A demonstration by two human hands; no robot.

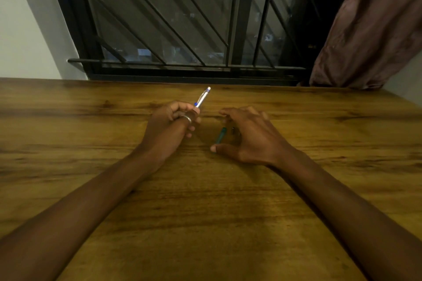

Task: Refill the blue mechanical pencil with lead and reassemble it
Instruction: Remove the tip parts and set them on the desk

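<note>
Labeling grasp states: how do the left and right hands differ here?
The left hand is closed around the blue mechanical pencil, tip angled up and away; the right hand is open, holding nothing. The left wears a ring; the right shows none. The right hovers spread over a green tube lying on the table. Both are low over the table.

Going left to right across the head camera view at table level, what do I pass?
Left hand holding the blue mechanical pencil → green lead tube lying on the table → right hand.

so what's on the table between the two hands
Head view: a small dark green tube lies between the left hand and right hand, on the table.
</note>
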